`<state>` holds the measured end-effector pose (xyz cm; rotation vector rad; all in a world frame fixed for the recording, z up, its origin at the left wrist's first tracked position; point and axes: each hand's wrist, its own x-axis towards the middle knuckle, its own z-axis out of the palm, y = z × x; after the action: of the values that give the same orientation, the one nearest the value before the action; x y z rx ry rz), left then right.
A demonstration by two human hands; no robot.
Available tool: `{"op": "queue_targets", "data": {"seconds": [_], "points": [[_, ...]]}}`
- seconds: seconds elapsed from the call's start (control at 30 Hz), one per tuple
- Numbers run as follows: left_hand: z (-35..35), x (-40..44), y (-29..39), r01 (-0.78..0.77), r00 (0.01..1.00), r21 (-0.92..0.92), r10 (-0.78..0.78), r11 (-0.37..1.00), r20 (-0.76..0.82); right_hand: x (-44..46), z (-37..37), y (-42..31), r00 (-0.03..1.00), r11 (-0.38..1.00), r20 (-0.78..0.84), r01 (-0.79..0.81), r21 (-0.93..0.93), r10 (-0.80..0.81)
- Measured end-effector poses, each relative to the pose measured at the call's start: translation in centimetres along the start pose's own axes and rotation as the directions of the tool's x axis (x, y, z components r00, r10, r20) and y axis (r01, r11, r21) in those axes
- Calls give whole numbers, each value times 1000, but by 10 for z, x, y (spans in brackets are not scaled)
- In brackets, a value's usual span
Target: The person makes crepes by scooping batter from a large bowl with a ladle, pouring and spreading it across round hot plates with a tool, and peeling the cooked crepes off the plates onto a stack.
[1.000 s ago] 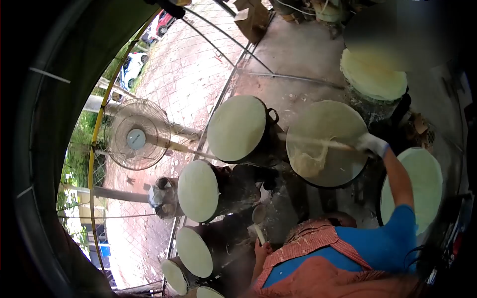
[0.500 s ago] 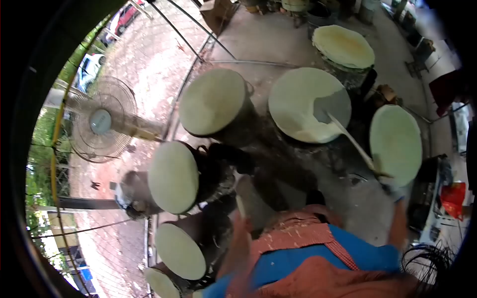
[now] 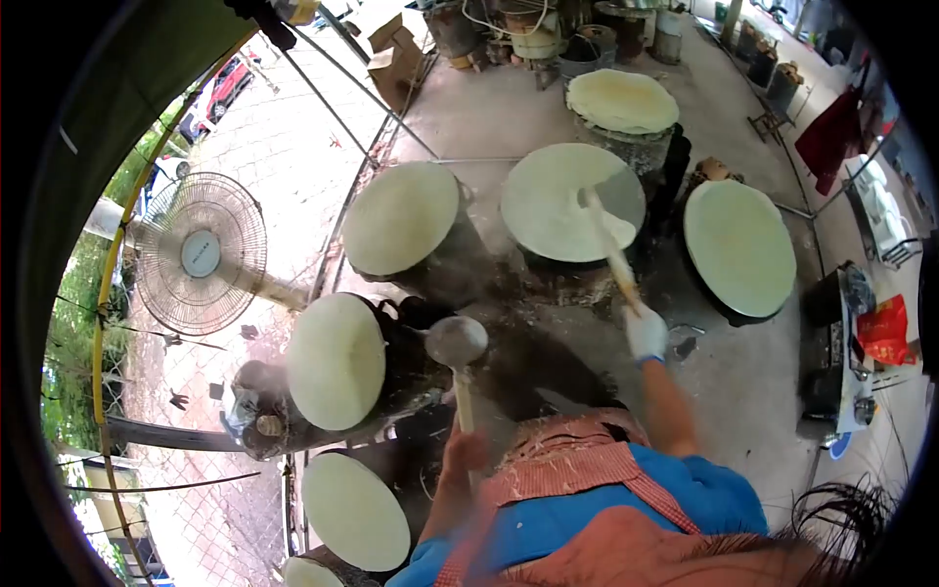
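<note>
My right hand (image 3: 647,334), in a white glove, is closed round the handle of a wooden spreader (image 3: 620,269). The spreader's far end rests on a round griddle (image 3: 553,201) coated with pale batter, beside a grey uncoated patch at its right. A ladle (image 3: 457,342) with a light handle is in my left hand (image 3: 467,452), its round bowl raised over the floor between the griddles. Left of the ladle lies another griddle (image 3: 337,362) covered with a pale sheet. My left fingers are partly blurred around the handle.
More coated griddles stand around me: one at upper left (image 3: 403,220), one at right (image 3: 740,249) and one at lower left (image 3: 356,511). Farther back is a stack of pale sheets (image 3: 623,101). A fan (image 3: 201,252) stands left; a red bag (image 3: 885,331) lies right.
My right hand and the spreader have swung left, and the grey patch on the griddle is smaller. The ladle now shows clearly in front of my left hand. The view has shifted.
</note>
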<state>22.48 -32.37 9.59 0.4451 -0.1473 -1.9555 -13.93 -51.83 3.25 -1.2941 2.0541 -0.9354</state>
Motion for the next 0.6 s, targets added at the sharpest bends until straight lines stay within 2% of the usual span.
{"op": "queue_targets", "data": {"seconds": [0.03, 0.07, 0.13, 0.17, 0.2, 0.23, 0.27, 0.3, 0.33, 0.4, 0.43, 0.47, 0.5, 0.53, 0.57, 0.6], "points": [[-13, 1, -6, 79, 986, -213, -45, 974, 158, 4, 31, -1, 995, 995, 43, 94, -22, -93], [11, 6, -7, 123, 977, -348, -52, 929, 209, 15, 56, 4, 977, 980, 88, 198, -32, -195], [6, 2, -11, 162, 965, -348, -75, 923, 252, 11, 25, -12, 961, 932, 179, 251, -261, -209], [-15, -4, -13, 174, 953, -285, -89, 943, 289, 4, 17, -16, 954, 895, 224, 268, -355, -197], [-25, -5, -11, 184, 939, -214, -107, 959, 328, 17, 7, 3, 955, 857, 183, 292, -424, -234], [2, -11, -17, 41, 980, -222, 4, 974, 199, 33, -13, 9, 970, 862, 211, 205, -465, -117], [17, -14, -20, 5, 992, -212, 21, 977, 123, 38, -37, 5, 975, 898, 125, 218, -383, -184], [7, -15, -21, 53, 992, -214, -27, 975, 120, 59, -35, 22, 978, 951, 68, 206, -230, -196], [-7, -15, -25, 104, 990, -227, -78, 968, 118, 65, -37, 0, 981, 965, 15, 191, -179, -191], [-20, -6, -33, 158, 986, -350, -130, 923, 103, 77, -3, -14, 984, 982, 47, 176, -61, -173], [-21, 0, -36, 180, 983, -406, -150, 896, 104, 73, 15, -7, 950, 939, 89, 309, -151, -299], [-18, 10, -35, 209, 977, -374, -176, 904, 120, 66, 29, 0, 898, 870, 134, 439, -225, -419], [-15, 17, -35, 237, 970, -337, -203, 911, 131, 52, 15, -2, 873, 860, 336, 445, -249, -354], [-10, 18, -36, 263, 964, -300, -234, 917, 129, 47, 3, 9, 911, 906, 352, 321, -275, -215], [-2, 21, -37, 247, 969, -346, -235, 905, 76, 52, -11, 22, 934, 912, 268, 307, -270, -235], [-2, 31, -34, 280, 959, -310, -249, 909, 136, 77, -15, 50, 938, 901, 228, 321, -292, -261]]}}
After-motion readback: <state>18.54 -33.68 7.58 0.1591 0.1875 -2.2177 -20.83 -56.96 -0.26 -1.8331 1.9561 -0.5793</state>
